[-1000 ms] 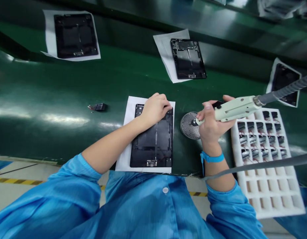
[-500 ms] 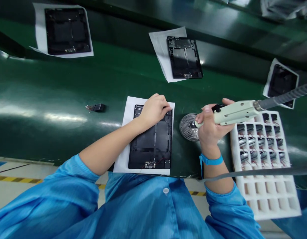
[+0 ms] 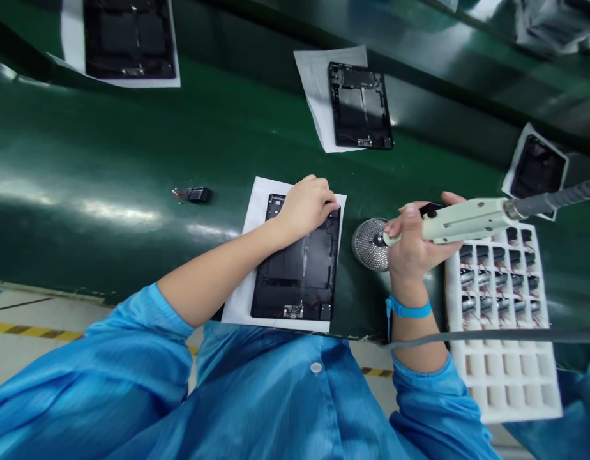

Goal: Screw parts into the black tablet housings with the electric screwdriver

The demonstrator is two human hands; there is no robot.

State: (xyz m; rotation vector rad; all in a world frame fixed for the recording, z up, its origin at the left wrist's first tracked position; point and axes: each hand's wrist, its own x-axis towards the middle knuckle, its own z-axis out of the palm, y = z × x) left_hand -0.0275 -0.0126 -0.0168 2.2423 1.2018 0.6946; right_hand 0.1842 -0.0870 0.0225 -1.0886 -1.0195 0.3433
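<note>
My left hand (image 3: 307,206) rests with curled fingers on the upper right corner of a black tablet back panel (image 3: 299,275), which lies on a white paper sheet (image 3: 237,310). Whether those fingertips pinch a small part is hidden. My right hand (image 3: 412,239) is shut around a pale green corded electric screwdriver (image 3: 467,221). Its bit sits at the edge of a round perforated metal screw dish (image 3: 369,246), to the right of the panel. A blue wristband (image 3: 407,310) circles my right wrist.
A white foam tray (image 3: 503,383) with wired parts in its upper cells stands right of my right hand. More black panels on paper (image 3: 361,105) lie on the green conveyor belt (image 3: 84,249). A grey cable (image 3: 515,335) crosses above the tray.
The whole view has shifted slightly with my head. My hands stay in the same places on the panel and at the dish.
</note>
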